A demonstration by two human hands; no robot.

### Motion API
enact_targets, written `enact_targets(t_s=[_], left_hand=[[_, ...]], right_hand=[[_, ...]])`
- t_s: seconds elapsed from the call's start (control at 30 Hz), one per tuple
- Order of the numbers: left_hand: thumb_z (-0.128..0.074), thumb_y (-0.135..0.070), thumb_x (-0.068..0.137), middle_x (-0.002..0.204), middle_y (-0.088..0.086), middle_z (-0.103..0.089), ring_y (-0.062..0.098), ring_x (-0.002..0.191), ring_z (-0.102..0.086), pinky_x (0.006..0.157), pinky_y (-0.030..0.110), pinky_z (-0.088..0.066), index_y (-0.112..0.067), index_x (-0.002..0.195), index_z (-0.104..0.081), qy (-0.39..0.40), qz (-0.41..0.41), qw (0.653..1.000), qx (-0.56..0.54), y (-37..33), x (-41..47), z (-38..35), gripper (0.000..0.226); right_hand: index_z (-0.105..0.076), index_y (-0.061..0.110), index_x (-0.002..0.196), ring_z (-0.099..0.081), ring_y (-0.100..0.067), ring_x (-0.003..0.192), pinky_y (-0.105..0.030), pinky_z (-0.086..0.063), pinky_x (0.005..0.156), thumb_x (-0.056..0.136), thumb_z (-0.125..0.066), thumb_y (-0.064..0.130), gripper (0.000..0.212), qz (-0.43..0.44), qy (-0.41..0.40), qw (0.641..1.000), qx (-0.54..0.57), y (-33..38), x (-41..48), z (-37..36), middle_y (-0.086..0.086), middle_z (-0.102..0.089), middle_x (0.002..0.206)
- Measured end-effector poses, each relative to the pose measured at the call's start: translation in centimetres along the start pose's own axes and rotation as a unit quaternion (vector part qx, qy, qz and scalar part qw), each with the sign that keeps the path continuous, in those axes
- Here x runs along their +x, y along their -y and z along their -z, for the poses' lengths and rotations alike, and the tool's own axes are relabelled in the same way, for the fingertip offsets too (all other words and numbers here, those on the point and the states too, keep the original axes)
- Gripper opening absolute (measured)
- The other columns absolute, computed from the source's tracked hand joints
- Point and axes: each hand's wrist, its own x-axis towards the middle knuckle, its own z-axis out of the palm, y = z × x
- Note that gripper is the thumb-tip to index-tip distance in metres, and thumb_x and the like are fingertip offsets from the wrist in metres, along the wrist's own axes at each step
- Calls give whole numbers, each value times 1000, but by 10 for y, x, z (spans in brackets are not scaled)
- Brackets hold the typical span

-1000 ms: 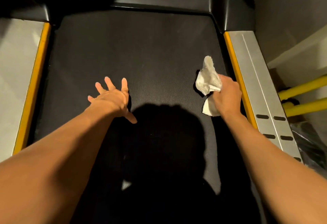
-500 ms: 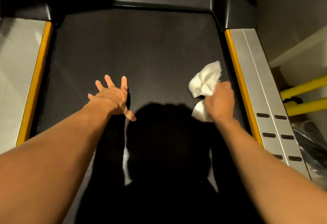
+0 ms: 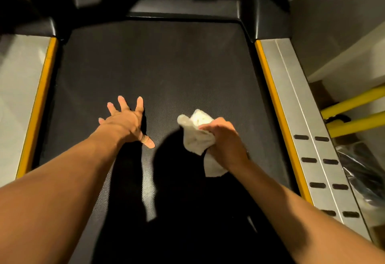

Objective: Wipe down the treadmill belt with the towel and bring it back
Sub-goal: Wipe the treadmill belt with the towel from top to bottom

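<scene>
The black treadmill belt (image 3: 158,65) fills the middle of the head view. My right hand (image 3: 226,140) grips a crumpled white towel (image 3: 196,133) and holds it against the belt, just right of centre. One end of the towel sticks out below my wrist. My left hand (image 3: 127,121) lies flat on the belt with its fingers spread, a short way left of the towel. My own shadow darkens the near part of the belt.
Yellow-edged side rails run along both sides: a grey one on the left (image 3: 18,97) and a slotted metal one on the right (image 3: 302,122). The black motor cover (image 3: 187,7) closes the far end. Yellow tubes (image 3: 358,113) and a dark plastic bag (image 3: 362,172) lie beyond the right rail.
My right hand has dragged the towel leftward from the right rail toward the belt's middle. My left hand has stayed flat in the same place.
</scene>
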Motion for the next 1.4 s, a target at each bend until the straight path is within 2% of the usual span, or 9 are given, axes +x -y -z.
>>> enact_targets(t_s=[0.1,0.23,0.43,0.6,0.7,0.83,1.0,1.17,1.4], left_hand=[[-85,-63,44,156,16,25,47,143,15,107,70,-17,-35,148,22,-4,-1,1000,-1,1,0,0,152],[-86,-63,40,156,15,27,46,143,16,109,69,-18,-37,147,24,12,4,1000,2,1,3,2,155],[-88,-45,58,161,9,11,35,148,0,116,54,-21,-31,153,7,-23,-46,999,-5,29,-6,9,135],[-84,-41,67,160,5,-20,26,143,-29,113,43,-33,-25,153,-21,-115,-62,991,-25,74,-24,-6,107],[-77,-53,70,157,4,-27,28,140,-36,109,44,-38,-29,152,-21,-143,-47,988,22,94,-37,-12,102],[-74,-66,65,160,7,-15,36,138,-34,105,48,-38,-37,153,-5,-67,33,995,73,109,-50,-18,115],[-74,-63,66,160,18,4,43,141,-25,111,46,-32,-27,154,9,-15,5,995,101,113,-36,-21,126],[-80,-54,65,159,18,12,47,144,-7,113,53,-27,-26,152,15,5,14,997,75,114,-33,-26,132],[-80,-47,69,159,20,14,51,143,2,113,56,-20,-24,153,14,2,16,999,29,110,-37,-27,128]], right_hand=[[-67,19,91,-58,-21,85,-27,-41,68,79,-56,41,27,-29,-72,996,41,-10,12,9,-2,-61,92],[-62,8,107,-53,-31,100,-27,-35,73,83,-53,2,27,-178,-111,978,10,-27,35,14,-9,-60,113],[-70,16,105,-66,-32,88,-37,-54,77,71,-69,7,36,99,22,986,130,39,-15,12,-7,-71,100],[-64,18,88,-62,-25,78,-27,-38,63,85,-48,13,17,-156,-47,984,72,24,39,14,-2,-64,84],[-66,8,97,-60,-37,88,-33,-39,73,80,-47,4,26,-6,-30,999,34,53,9,-12,-14,-63,99],[-65,19,118,-57,-32,97,-35,-45,85,70,-70,12,49,133,51,985,97,82,-16,-16,-8,-63,112],[-60,5,109,-53,-36,93,-30,-33,71,81,-49,5,30,-26,-36,998,54,78,54,-12,-14,-56,107],[-65,18,111,-54,-23,95,-26,-36,86,68,-57,11,44,214,48,971,97,105,-11,-38,-1,-65,110],[-67,1,90,-63,-34,69,-27,-45,64,76,-60,-1,16,129,-108,984,58,102,55,-25,-15,-66,82]])
